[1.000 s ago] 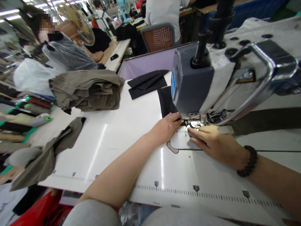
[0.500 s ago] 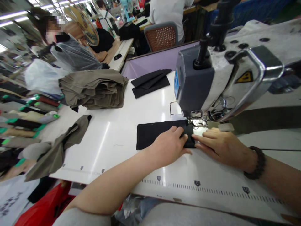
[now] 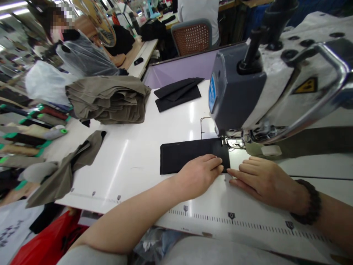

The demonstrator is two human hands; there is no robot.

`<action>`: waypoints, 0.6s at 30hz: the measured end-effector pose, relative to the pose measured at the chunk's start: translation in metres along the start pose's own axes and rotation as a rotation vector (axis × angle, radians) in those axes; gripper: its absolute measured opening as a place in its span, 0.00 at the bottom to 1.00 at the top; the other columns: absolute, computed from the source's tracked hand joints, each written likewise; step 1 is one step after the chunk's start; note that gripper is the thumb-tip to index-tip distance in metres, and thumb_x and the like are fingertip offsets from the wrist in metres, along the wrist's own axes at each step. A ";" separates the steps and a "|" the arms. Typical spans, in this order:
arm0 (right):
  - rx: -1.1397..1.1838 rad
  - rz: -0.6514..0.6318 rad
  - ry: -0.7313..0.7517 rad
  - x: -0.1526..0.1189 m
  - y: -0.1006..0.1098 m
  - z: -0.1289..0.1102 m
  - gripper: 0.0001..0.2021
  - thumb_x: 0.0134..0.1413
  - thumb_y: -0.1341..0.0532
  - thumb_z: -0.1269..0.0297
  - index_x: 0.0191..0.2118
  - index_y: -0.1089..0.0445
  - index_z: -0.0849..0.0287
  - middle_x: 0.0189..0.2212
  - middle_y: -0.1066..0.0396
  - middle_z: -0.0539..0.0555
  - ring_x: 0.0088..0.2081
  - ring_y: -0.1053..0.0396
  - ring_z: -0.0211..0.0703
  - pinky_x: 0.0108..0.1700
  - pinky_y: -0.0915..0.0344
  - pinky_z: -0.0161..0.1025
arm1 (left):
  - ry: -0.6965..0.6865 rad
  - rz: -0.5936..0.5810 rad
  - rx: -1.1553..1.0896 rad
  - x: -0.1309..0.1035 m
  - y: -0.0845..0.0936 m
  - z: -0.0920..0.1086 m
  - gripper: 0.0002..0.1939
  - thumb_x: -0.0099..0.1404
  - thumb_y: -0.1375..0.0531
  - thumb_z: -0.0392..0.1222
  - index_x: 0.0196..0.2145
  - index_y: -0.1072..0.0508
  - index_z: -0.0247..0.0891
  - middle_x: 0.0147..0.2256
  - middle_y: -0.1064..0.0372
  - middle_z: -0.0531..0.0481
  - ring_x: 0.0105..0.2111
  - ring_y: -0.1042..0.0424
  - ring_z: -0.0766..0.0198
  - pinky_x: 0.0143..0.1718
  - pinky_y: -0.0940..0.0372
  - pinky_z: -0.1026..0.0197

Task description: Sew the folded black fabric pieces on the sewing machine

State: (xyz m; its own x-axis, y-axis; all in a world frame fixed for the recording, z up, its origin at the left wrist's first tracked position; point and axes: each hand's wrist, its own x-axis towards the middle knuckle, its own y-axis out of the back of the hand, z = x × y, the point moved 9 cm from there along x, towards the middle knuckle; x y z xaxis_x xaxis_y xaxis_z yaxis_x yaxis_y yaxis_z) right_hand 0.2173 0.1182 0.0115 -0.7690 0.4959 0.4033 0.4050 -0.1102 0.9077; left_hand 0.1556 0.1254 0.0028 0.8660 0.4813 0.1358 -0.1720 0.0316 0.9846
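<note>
A flat black fabric piece [image 3: 176, 156] lies on the white sewing table [image 3: 143, 191], its far right corner at the presser foot [image 3: 234, 142] of the sewing machine [image 3: 234, 84]. My left hand [image 3: 198, 175] rests on the near right part of the fabric, its fingers curled together at the edge; whatever may be pinched there is hidden. To the right of the fabric, my right hand [image 3: 261, 180] lies on the table with its fingers stretched out, the index fingertip touching the fabric's near right corner.
Brown fabric [image 3: 107, 99] is stacked at the back left, with folded black fabric [image 3: 179, 94] beside it. Thread spools [image 3: 30, 143] and a loose brown piece [image 3: 68, 169] lie left. Beyond stand a chair [image 3: 191, 36] and a seated person [image 3: 198, 11].
The fingers of my left hand have drawn closer together on the fabric. My right hand has shifted slightly right and nearer, and olive fabric shows more clearly behind it. The view has shifted a little.
</note>
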 end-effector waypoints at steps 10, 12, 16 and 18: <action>-0.064 -0.073 -0.156 -0.002 -0.012 0.024 0.16 0.60 0.51 0.61 0.37 0.29 0.62 0.20 0.35 0.51 0.24 0.39 0.37 0.27 0.47 0.37 | 0.034 -0.029 -0.010 0.011 -0.006 -0.020 0.12 0.66 0.51 0.32 0.44 0.32 0.27 0.48 0.35 0.40 0.50 0.37 0.60 0.51 0.38 0.58; -0.080 -0.080 -0.191 -0.002 -0.014 0.029 0.15 0.60 0.51 0.61 0.39 0.29 0.61 0.21 0.35 0.51 0.25 0.38 0.38 0.28 0.46 0.37 | 0.044 -0.038 -0.014 0.014 -0.007 -0.026 0.12 0.65 0.49 0.32 0.44 0.32 0.27 0.48 0.35 0.40 0.50 0.37 0.60 0.51 0.38 0.58; -0.082 -0.099 -0.262 -0.003 -0.020 0.038 0.15 0.60 0.50 0.60 0.41 0.31 0.61 0.24 0.33 0.52 0.29 0.36 0.39 0.31 0.45 0.37 | 0.080 -0.055 -0.032 0.022 -0.006 -0.037 0.11 0.66 0.49 0.33 0.44 0.32 0.28 0.47 0.35 0.40 0.50 0.37 0.59 0.52 0.39 0.58; -0.073 -0.104 -0.277 -0.004 -0.022 0.040 0.15 0.60 0.50 0.60 0.43 0.32 0.62 0.25 0.32 0.53 0.30 0.36 0.40 0.32 0.44 0.37 | 0.099 -0.058 -0.055 0.025 -0.006 -0.043 0.12 0.67 0.51 0.34 0.44 0.32 0.30 0.47 0.35 0.42 0.50 0.38 0.60 0.52 0.39 0.58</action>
State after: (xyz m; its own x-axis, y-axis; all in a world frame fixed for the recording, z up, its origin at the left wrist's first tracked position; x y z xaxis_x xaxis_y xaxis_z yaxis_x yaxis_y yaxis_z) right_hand 0.2312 0.1527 -0.0148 -0.6361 0.7230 0.2697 0.2867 -0.1030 0.9525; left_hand 0.1583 0.1748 -0.0043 0.8250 0.5613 0.0649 -0.1509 0.1081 0.9826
